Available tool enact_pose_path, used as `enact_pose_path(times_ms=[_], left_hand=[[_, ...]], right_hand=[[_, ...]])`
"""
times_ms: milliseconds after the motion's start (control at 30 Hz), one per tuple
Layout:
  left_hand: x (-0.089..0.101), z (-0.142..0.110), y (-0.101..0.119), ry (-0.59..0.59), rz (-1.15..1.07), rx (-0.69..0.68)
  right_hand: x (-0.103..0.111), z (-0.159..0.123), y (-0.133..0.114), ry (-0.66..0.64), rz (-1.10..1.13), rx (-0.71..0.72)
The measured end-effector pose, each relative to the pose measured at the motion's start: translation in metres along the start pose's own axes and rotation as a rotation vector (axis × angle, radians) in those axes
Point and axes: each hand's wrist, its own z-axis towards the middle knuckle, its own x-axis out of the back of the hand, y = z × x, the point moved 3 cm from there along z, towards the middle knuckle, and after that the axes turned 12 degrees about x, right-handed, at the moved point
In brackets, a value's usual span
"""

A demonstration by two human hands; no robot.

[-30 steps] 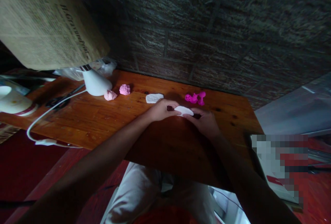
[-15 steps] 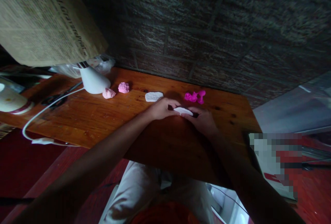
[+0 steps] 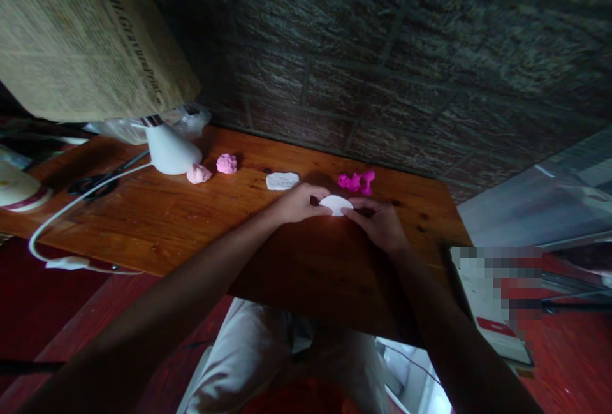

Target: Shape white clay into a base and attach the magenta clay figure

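Observation:
A thin, flat white piece of clay (image 3: 336, 205) with a rounded outline is held between both hands above the wooden table. My left hand (image 3: 301, 202) pinches its left edge between thumb and fingers. On the opposite edge, my right hand (image 3: 380, 219) grips it the same way. Just behind my left hand lies a white slab of clay (image 3: 282, 180), rough on top. Beyond the right hand are small magenta figures (image 3: 356, 182), whose exact shapes I cannot make out. Two crumpled pink clay lumps, one paler (image 3: 198, 173) and one brighter (image 3: 226, 163), sit further left.
A lamp with a white base (image 3: 172, 149) and newsprint shade (image 3: 90, 44) stands at the left, its cable (image 3: 57, 210) running over the table edge. Black scissors (image 3: 93, 185) and a paper cup (image 3: 21, 184) are nearby. A stone-patterned wall (image 3: 335, 82) backs the table (image 3: 182, 222).
The white piece has tilted, so more of its flat face shows than before. Both hands keep hold of it at its edges. The whole view has shifted slightly.

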Motion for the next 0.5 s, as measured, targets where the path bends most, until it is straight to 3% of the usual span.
enact_pose_path(times_ms=[500], left_hand=[[-0.0021,0.0024,0.002,-0.021,0.109,-0.04]], right_hand=[[0.0023,-0.0011,-0.0023,-0.129,-0.076,0.031]])
